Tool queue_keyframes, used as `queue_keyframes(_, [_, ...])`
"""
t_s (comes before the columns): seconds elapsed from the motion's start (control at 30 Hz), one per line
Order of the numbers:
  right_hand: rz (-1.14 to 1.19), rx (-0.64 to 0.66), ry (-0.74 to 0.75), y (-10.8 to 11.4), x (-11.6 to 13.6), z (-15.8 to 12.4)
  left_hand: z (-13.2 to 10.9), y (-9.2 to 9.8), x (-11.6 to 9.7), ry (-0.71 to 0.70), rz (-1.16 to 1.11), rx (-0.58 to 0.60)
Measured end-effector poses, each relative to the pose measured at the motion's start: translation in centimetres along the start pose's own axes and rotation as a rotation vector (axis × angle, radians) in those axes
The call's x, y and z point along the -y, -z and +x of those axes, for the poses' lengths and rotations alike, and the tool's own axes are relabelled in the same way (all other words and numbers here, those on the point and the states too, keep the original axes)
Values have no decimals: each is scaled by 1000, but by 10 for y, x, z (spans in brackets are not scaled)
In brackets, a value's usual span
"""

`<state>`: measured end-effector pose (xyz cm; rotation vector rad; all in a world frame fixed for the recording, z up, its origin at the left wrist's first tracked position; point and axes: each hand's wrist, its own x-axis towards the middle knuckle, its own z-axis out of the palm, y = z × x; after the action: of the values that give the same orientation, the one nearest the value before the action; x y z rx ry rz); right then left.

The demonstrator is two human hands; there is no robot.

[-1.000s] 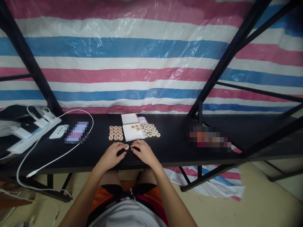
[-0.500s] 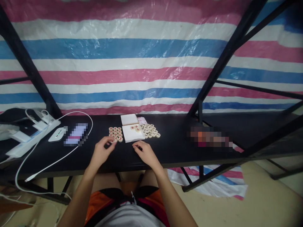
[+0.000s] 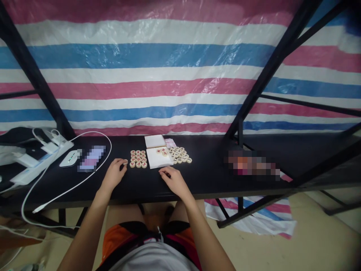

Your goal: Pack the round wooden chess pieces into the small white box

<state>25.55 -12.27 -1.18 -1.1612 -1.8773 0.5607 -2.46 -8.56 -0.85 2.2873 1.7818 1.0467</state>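
As fingers [image 3: 117,160] pinch a disc [image 3: 125,162], glossy sheeting [image 3: 152,56]

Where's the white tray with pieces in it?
In the head view, the white tray sits near centre, between neat rows of pieces on its left and loose pile on its right.

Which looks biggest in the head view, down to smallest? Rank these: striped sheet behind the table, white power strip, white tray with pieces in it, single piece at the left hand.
1. Striped sheet
2. White power strip
3. White tray
4. Single piece at the left hand
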Motion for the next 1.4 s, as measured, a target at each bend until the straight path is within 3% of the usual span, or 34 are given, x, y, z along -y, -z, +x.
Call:
queue_keyframes(0.67, [19, -16, 5, -1, -2, 0, -5, 3, -7, -45, 30, 95])
queue_keyframes(0.87, [-86, -134, -50, -5, -7, 0, -2, 8, -24, -61, -30, -17])
queue_keyframes(0.93, [-225, -198, -90, -8, -8, 1, 8, 6, -37, -132, -41, 28])
queue_keyframes(1.07, [-421, -171, -134, -10, -6, 2, 45, -14, -70, -281, 23, 180])
queue_keyframes(1.2, [-418, -137, -140, -10, -5, 4, 85, -48, -96, -372, 174, 320])
queue_keyframes(1.4, [-397, -144, -135, -9, -7, 4, 104, -85, -103, -343, 282, 416])
